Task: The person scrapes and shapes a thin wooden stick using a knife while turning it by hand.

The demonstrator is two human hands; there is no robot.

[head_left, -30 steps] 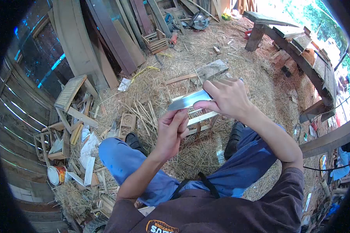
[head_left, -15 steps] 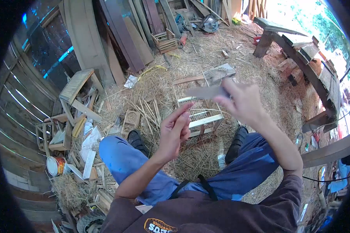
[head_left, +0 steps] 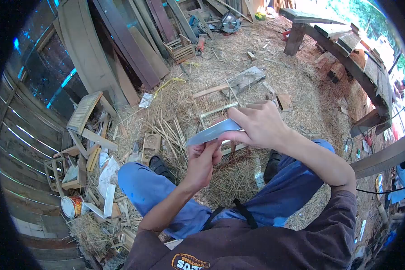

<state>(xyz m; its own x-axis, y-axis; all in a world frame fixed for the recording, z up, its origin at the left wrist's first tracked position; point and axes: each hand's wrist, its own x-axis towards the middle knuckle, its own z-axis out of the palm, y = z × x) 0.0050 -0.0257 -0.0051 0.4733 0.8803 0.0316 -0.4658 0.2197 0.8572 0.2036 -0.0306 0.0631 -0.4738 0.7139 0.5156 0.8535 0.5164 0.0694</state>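
Observation:
My right hand [head_left: 261,123] is closed on a wide, flat metal blade [head_left: 213,132], a knife by its look, whose tip points left. Beneath the blade, my left hand [head_left: 201,164] has its fingers pinched together near the blade's lower edge. Whether anything small sits between those fingers is hidden. Below both hands, a wooden frame of thin slats [head_left: 218,109] lies on the straw-covered ground between my feet.
Thin sticks [head_left: 170,135] and a wooden block [head_left: 151,143] lie left of the frame. A slatted stool [head_left: 84,110] and a paint can [head_left: 72,206] are at the left. Planks lean at the back near a circular saw [head_left: 230,23]. A heavy bench [head_left: 355,67] curves along the right.
My right hand has come down and left, bringing the blade over my left fingertips. My left hand has stayed nearly in place, and its raised index finger has drawn in.

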